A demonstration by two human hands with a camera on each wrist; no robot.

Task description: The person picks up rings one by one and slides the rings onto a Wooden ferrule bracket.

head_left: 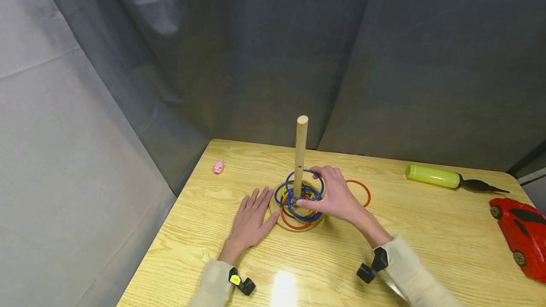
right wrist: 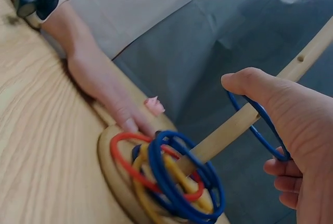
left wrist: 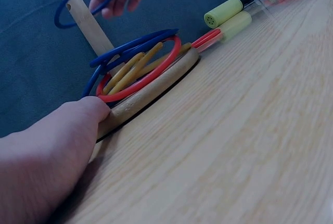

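Observation:
A pale wooden peg (head_left: 300, 155) stands upright on a round wooden base (left wrist: 151, 91). My right hand (head_left: 334, 198) grips a blue ring (left wrist: 56, 16) between thumb and fingers. That ring encircles the peg, above the stacked rings in both wrist views. Lying in a loose pile around the peg's foot are blue rings (right wrist: 213, 182), yellow rings (left wrist: 138, 73) and a red ring (left wrist: 148, 81). My left hand (head_left: 251, 219) lies flat on the table with fingers extended, its thumb and fingertips at the left edge of the base.
Another red ring (head_left: 366, 187) lies on the table (head_left: 384, 231) just right of the base. A small pink pig figure (head_left: 218, 167) is at the back left. Toward the right lie a yellow-green pump (head_left: 432, 176) with a black nozzle and a red toy car (head_left: 524, 236). Dark curtains hang behind.

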